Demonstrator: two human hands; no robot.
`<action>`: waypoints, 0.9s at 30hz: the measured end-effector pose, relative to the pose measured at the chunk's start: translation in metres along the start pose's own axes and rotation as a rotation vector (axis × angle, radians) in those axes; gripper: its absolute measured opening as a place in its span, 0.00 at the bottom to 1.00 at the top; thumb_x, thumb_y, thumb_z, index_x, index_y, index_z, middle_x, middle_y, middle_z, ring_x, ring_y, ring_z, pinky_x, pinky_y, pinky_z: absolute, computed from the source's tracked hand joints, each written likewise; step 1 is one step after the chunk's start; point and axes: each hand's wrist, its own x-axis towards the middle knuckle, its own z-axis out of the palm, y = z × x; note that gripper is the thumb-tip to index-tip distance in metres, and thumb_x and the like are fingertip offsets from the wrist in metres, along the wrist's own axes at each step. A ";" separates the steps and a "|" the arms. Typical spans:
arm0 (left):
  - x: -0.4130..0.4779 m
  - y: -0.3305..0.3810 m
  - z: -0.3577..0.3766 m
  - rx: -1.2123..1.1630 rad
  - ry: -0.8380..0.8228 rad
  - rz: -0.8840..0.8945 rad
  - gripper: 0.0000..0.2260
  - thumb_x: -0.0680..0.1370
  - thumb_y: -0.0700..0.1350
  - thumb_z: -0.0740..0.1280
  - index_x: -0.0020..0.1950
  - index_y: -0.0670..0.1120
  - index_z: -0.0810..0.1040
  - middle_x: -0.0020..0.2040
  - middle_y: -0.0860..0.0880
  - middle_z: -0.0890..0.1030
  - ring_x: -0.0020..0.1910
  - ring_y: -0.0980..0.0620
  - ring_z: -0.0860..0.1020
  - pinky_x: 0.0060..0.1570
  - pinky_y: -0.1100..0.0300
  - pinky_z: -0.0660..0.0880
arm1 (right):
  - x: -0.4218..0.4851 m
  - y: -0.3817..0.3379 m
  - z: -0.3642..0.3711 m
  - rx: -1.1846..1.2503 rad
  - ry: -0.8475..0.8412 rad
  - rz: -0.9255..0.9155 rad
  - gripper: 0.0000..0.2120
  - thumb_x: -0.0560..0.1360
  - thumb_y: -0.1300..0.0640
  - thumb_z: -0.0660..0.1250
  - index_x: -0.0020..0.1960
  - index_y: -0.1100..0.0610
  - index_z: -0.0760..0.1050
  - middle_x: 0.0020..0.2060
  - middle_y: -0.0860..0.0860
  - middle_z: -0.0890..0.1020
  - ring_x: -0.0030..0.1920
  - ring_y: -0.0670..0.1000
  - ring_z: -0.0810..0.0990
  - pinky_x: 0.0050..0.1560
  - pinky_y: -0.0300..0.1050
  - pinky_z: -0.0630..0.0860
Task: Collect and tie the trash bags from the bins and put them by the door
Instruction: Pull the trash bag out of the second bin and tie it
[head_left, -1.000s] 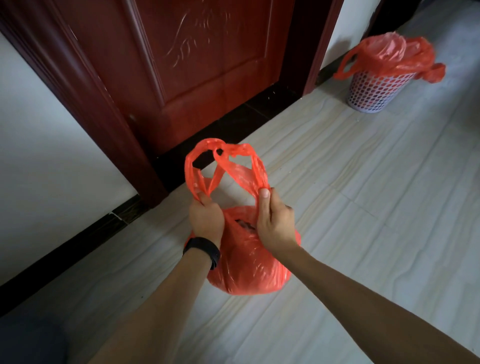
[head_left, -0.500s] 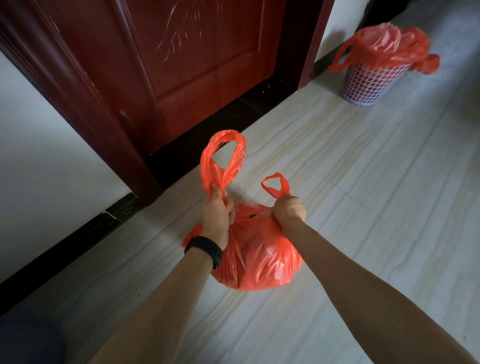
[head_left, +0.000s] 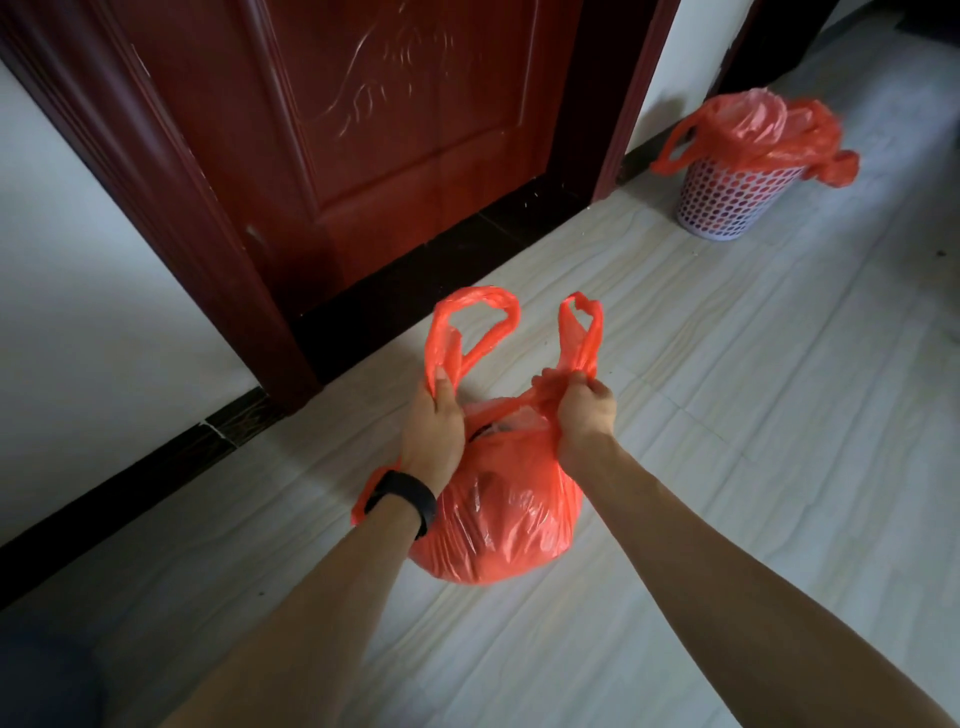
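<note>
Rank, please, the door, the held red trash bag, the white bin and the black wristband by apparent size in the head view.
1. door
2. red trash bag
3. perforated white bin; it stands farther from the camera than the bag, so their true order is unsure
4. black wristband

Ahead of your fingers (head_left: 441, 384) and a little to their left stands a dark red wooden door (head_left: 415, 130) with a carved pattern, closed in a frame (head_left: 182, 208) of the same colour. White wall (head_left: 78, 312) lies far to their left, and a narrow white strip (head_left: 685, 67) beyond them to the right. A black skirting (head_left: 130, 493) runs along the wall foot — it meets a black threshold (head_left: 415, 291) under the door. Below your fingers the floor (head_left: 753, 415) is pale tile with soft streaks; the light is dim.
</note>
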 end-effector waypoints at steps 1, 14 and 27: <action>0.003 0.001 -0.001 -0.063 0.006 -0.051 0.20 0.84 0.57 0.49 0.60 0.50 0.78 0.34 0.46 0.78 0.34 0.48 0.78 0.40 0.54 0.73 | 0.001 -0.002 -0.001 0.036 -0.004 0.000 0.14 0.83 0.61 0.54 0.51 0.64 0.77 0.34 0.55 0.84 0.28 0.49 0.81 0.31 0.41 0.79; -0.009 0.001 0.003 0.386 -0.150 0.284 0.16 0.84 0.52 0.52 0.66 0.49 0.72 0.47 0.45 0.84 0.46 0.42 0.82 0.46 0.49 0.77 | -0.009 0.019 0.001 -0.649 -0.302 -0.171 0.12 0.76 0.52 0.61 0.46 0.51 0.84 0.44 0.51 0.86 0.42 0.56 0.85 0.48 0.57 0.83; -0.005 0.002 0.015 0.922 -0.324 0.758 0.18 0.76 0.55 0.49 0.60 0.51 0.69 0.45 0.48 0.82 0.41 0.43 0.82 0.33 0.52 0.77 | -0.006 -0.004 -0.013 -0.459 -0.463 0.145 0.28 0.74 0.31 0.64 0.40 0.57 0.80 0.29 0.52 0.81 0.29 0.50 0.81 0.37 0.47 0.79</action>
